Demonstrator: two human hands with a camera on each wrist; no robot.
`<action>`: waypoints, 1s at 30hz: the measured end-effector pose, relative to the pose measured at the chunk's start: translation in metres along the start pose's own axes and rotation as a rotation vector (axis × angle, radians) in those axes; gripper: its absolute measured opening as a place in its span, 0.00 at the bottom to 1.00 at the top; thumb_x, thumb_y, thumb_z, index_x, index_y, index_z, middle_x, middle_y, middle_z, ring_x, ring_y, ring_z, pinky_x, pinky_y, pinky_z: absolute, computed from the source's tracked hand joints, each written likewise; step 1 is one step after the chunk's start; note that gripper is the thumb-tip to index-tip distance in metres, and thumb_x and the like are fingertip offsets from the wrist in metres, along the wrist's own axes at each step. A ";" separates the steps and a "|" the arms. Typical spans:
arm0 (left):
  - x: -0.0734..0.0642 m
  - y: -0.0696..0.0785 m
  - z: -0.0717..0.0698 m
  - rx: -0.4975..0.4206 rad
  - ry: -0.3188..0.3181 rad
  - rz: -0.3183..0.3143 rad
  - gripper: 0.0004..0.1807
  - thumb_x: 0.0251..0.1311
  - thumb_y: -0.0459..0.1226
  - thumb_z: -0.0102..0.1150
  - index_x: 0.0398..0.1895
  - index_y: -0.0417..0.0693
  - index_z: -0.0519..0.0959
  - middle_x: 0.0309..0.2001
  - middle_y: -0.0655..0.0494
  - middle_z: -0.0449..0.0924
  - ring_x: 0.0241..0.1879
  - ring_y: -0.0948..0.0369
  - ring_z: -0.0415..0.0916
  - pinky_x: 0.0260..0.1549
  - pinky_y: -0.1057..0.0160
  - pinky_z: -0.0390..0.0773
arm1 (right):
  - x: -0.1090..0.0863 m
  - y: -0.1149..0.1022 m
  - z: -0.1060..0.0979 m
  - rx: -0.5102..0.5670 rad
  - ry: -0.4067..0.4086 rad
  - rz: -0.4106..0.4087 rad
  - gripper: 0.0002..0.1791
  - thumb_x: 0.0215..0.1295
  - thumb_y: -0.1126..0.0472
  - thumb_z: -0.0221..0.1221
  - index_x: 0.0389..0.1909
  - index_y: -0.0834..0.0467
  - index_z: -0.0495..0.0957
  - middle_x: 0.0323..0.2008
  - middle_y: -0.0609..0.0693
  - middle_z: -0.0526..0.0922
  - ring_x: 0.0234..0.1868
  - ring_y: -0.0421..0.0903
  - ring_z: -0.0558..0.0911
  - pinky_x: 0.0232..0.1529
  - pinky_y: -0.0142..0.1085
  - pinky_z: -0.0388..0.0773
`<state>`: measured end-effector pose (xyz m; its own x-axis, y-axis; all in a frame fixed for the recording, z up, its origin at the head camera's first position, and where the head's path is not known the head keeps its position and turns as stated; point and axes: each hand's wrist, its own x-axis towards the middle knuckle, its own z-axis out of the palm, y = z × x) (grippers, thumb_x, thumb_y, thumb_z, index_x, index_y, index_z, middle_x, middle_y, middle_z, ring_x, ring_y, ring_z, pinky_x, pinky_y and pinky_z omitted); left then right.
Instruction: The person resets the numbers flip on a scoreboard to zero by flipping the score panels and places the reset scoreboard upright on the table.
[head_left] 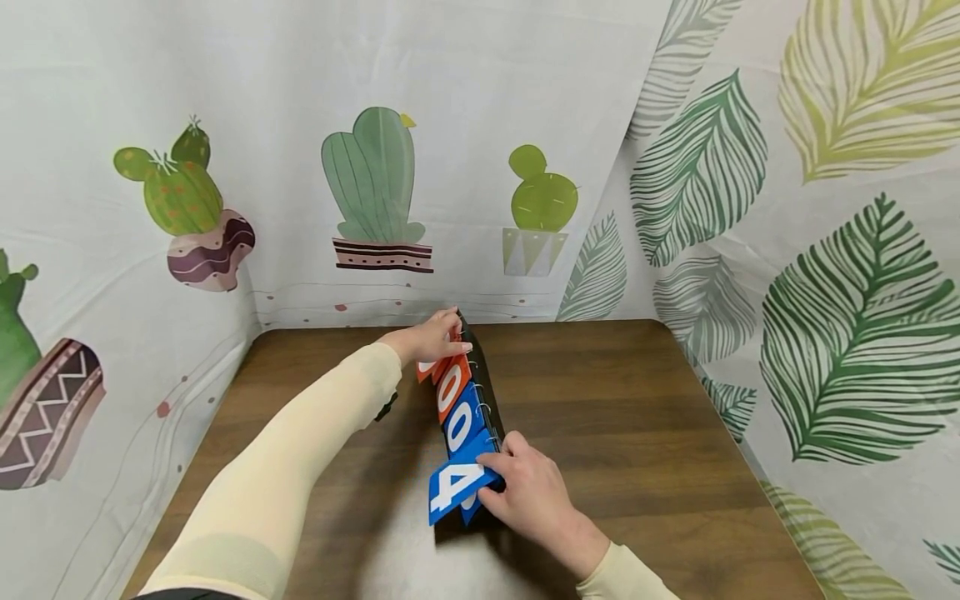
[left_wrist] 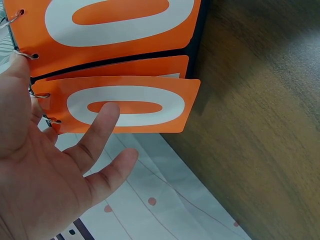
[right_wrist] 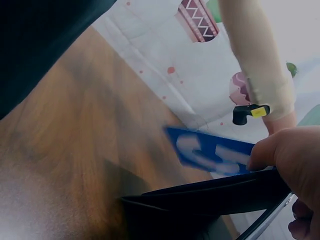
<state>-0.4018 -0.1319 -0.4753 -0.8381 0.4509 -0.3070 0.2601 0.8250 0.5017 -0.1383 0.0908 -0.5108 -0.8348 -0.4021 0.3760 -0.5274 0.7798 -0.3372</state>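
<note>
A flip scoreboard with a black stand and ring-bound number cards stands lengthwise on the table. At its far end my left hand pinches the ringed top edge with thumb and forefinger. Two of its fingers extend across an orange card marked 0. My right hand, at the near end, holds a blue card marked 4 between thumb and fingers, lifted off the cards under it. In the right wrist view, a blue card is blurred at the thumb tip. Another orange 0 card and a blue 0 card hang between the hands.
The brown wooden table extends on both sides of the scoreboard. Behind it hangs a white cloth printed with cacti, and a leaf-patterned cloth covers the right side. A small black device is on the left wrist.
</note>
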 end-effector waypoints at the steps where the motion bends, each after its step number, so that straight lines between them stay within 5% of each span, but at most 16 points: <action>1: -0.001 0.001 0.000 0.003 -0.001 0.000 0.22 0.72 0.57 0.55 0.52 0.52 0.67 0.86 0.52 0.30 0.84 0.46 0.38 0.79 0.43 0.54 | 0.000 0.001 0.001 -0.006 0.004 -0.001 0.18 0.55 0.48 0.74 0.46 0.47 0.90 0.30 0.42 0.64 0.26 0.35 0.63 0.20 0.25 0.58; 13: -0.017 0.013 -0.004 0.012 0.010 0.011 0.23 0.72 0.57 0.55 0.54 0.50 0.67 0.85 0.48 0.31 0.82 0.43 0.43 0.78 0.41 0.56 | 0.006 -0.001 0.005 -0.041 -0.057 0.054 0.18 0.50 0.42 0.75 0.39 0.46 0.88 0.34 0.44 0.63 0.34 0.40 0.66 0.26 0.29 0.62; 20: -0.011 0.008 -0.003 0.011 0.012 -0.006 0.22 0.72 0.56 0.56 0.53 0.51 0.67 0.86 0.52 0.31 0.83 0.46 0.41 0.78 0.43 0.55 | 0.006 -0.002 0.004 -0.046 -0.120 0.082 0.26 0.48 0.34 0.75 0.42 0.46 0.86 0.34 0.44 0.62 0.33 0.41 0.65 0.24 0.30 0.61; 30: -0.003 0.002 0.000 0.024 0.015 0.008 0.21 0.72 0.56 0.57 0.50 0.51 0.67 0.86 0.51 0.32 0.83 0.46 0.41 0.77 0.43 0.59 | 0.009 -0.002 0.001 0.010 -0.144 0.110 0.21 0.58 0.35 0.69 0.42 0.45 0.88 0.32 0.43 0.63 0.30 0.38 0.66 0.23 0.29 0.62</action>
<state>-0.3988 -0.1320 -0.4734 -0.8429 0.4525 -0.2912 0.2779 0.8294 0.4847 -0.1448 0.0853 -0.5076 -0.9010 -0.3803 0.2089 -0.4330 0.8182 -0.3782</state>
